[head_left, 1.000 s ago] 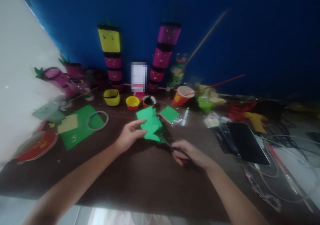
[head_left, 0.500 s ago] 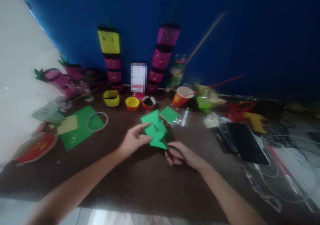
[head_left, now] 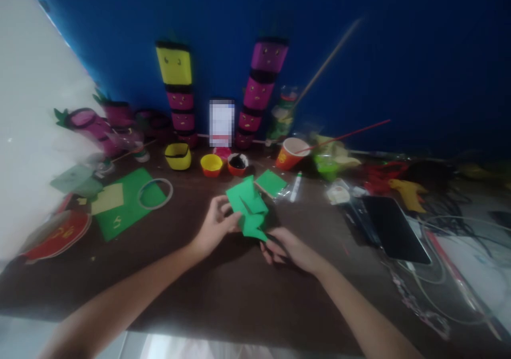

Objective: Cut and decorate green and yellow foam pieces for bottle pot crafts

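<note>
Between my hands, above the dark table, is a green sheet point(head_left: 247, 202) of craft paper or felt with slits cut into it. My left hand point(head_left: 217, 223) pinches its left edge between thumb and fingers. Dark-handled scissors point(head_left: 278, 242) are in my right hand point(head_left: 289, 250), whose fingers wrap round the handles. The blades meet the lower right of the sheet and are mostly hidden there. Just beyond the sheet lies a smaller green square point(head_left: 271, 183), beside a white marker point(head_left: 296, 186).
Yellow point(head_left: 211, 165) and black point(head_left: 238, 164) paint cups stand behind the sheet, near a red paper cup point(head_left: 291, 154). Purple stacked figures point(head_left: 255, 90) lean at the back wall. To the left lies a large green sheet point(head_left: 128, 210); to the right, a black tablet point(head_left: 395, 228) and cables.
The green sheet has turned and shifted slightly. My left fingers have curled more at its edge, and the scissors sit closer against its lower corner.
</note>
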A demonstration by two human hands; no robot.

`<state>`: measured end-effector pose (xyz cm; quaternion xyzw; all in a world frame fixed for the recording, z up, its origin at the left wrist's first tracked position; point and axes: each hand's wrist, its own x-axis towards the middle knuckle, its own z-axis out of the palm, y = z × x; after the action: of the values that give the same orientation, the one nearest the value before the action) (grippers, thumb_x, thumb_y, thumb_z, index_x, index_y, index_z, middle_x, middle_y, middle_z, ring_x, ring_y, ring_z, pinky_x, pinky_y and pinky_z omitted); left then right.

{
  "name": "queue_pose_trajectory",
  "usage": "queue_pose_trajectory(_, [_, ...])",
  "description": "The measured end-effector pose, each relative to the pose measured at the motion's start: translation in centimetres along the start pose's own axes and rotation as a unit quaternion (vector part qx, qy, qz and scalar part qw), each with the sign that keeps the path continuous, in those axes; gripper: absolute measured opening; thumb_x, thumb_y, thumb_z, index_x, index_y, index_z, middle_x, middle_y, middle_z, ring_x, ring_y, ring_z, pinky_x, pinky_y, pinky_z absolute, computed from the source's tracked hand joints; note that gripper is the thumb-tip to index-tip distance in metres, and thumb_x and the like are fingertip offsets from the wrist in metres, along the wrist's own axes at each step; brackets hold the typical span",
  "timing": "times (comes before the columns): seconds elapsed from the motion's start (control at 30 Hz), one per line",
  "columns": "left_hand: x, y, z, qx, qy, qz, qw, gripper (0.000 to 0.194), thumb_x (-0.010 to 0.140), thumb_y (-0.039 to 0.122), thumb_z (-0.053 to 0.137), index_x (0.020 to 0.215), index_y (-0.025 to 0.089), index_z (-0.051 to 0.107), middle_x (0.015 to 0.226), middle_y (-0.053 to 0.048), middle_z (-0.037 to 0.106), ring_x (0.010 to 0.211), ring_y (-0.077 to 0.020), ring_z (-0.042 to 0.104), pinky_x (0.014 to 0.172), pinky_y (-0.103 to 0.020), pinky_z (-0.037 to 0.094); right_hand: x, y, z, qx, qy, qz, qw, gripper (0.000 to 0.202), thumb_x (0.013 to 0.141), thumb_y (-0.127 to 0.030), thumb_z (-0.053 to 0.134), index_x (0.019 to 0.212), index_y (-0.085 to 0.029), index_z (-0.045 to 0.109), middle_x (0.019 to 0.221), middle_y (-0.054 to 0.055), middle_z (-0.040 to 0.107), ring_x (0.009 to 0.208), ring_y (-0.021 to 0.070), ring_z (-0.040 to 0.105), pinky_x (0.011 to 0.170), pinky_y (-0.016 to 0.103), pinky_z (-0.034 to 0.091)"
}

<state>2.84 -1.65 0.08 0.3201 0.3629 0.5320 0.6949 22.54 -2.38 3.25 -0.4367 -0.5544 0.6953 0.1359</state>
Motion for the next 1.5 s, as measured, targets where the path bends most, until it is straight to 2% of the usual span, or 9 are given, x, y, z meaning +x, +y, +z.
queue_pose_trajectory(0.1, [0.02, -0.08, -0.17, 0.018, -0.006, -0.016, 1.000, 0.032, 0.069, 0.035, 0.070, 0.086, 0.016, 0.051, 0.075, 0.002, 0.058, 0.059, -0.0057, 0.055, 0.054, -0.019, 0.048, -0.06, 0.00, 0.04, -0.002, 0.000, 0.001, 1.000, 0.045, 0.074, -0.058, 0.054, 0.072, -0.013, 0.050, 0.055, -0.001, 0.054, 0.044, 0.0058, 0.041, 0.040, 0.018, 0.027])
queue_pose_trajectory(0.23, [0.01, -0.02, -0.25, 0.060, -0.021, -0.038, 0.997, 0.036, 0.070, 0.039, 0.069, 0.093, 0.014, 0.059, 0.082, -0.003, 0.063, 0.069, -0.0122, 0.060, 0.063, -0.027, 0.053, 0.08, 0.16, -0.05, 0.001, -0.006, 0.004, 1.000, 0.045, 0.075, -0.057, 0.054, 0.070, -0.013, 0.050, 0.055, -0.001, 0.054, 0.043, 0.0051, 0.040, 0.039, 0.017, 0.025])
queue_pose_trajectory(0.33, [0.03, 0.03, -0.20, 0.068, -0.013, -0.035, 0.997, 0.035, 0.068, 0.040, 0.070, 0.087, 0.013, 0.061, 0.078, -0.003, 0.063, 0.067, -0.0122, 0.061, 0.063, -0.027, 0.054, 0.23, 0.40, -0.12, 0.006, -0.011, 0.005, 1.000, 0.043, 0.076, -0.056, 0.053, 0.071, -0.013, 0.051, 0.055, -0.001, 0.055, 0.043, 0.0055, 0.040, 0.039, 0.017, 0.026])
queue_pose_trajectory(0.53, [0.09, 0.05, -0.06, 0.078, 0.010, -0.033, 0.996, 0.033, 0.066, 0.040, 0.071, 0.080, 0.012, 0.061, 0.071, -0.002, 0.063, 0.063, -0.0116, 0.061, 0.060, -0.026, 0.054, 0.24, 0.24, 0.00, 0.001, -0.016, -0.004, 1.000, 0.045, 0.074, -0.058, 0.055, 0.071, -0.013, 0.051, 0.057, 0.000, 0.055, 0.046, 0.0063, 0.042, 0.041, 0.018, 0.027])
queue_pose_trajectory(0.7, [0.06, 0.02, -0.08, 0.078, 0.004, -0.033, 0.996, 0.031, 0.067, 0.039, 0.071, 0.077, 0.011, 0.061, 0.070, -0.001, 0.063, 0.062, -0.0108, 0.060, 0.061, -0.026, 0.055, 0.05, -0.05, 0.15, -0.005, -0.021, -0.022, 1.000, 0.050, 0.071, -0.063, 0.055, 0.071, -0.013, 0.051, 0.057, 0.000, 0.055, 0.045, 0.0053, 0.039, 0.042, 0.018, 0.026])
queue_pose_trajectory(1.1, [0.10, -0.08, -0.58, 0.083, -0.021, -0.039, 0.996, 0.033, 0.069, 0.039, 0.070, 0.086, 0.012, 0.065, 0.079, -0.005, 0.067, 0.069, -0.0138, 0.063, 0.065, -0.027, 0.054, 0.06, 0.70, -0.10, -0.010, -0.023, -0.027, 0.999, 0.051, 0.075, -0.063, 0.050, 0.077, -0.012, 0.053, 0.059, 0.002, 0.056, 0.047, 0.0065, 0.042, 0.043, 0.018, 0.030])
queue_pose_trajectory(1.3, [0.01, 0.08, -0.47, 0.068, -0.030, -0.051, 0.996, 0.033, 0.068, 0.039, 0.070, 0.084, 0.010, 0.064, 0.077, -0.005, 0.068, 0.069, -0.0145, 0.064, 0.065, -0.028, 0.054, 0.05, 0.58, -0.08, -0.013, -0.027, -0.036, 0.999, 0.052, 0.076, -0.064, 0.048, 0.077, -0.012, 0.052, 0.060, 0.002, 0.056, 0.047, 0.0066, 0.040, 0.043, 0.019, 0.030])
queue_pose_trajectory(1.5, [-0.02, 0.13, -0.38, 0.060, -0.028, -0.064, 0.996, 0.033, 0.067, 0.039, 0.071, 0.076, 0.008, 0.064, 0.067, -0.005, 0.067, 0.064, -0.0149, 0.064, 0.065, -0.029, 0.055, -0.06, 0.17, 0.03, -0.027, -0.018, -0.047, 0.998, 0.052, 0.077, -0.064, 0.047, 0.076, -0.013, 0.051, 0.060, 0.002, 0.055, 0.048, 0.0070, 0.043, 0.045, 0.020, 0.030])
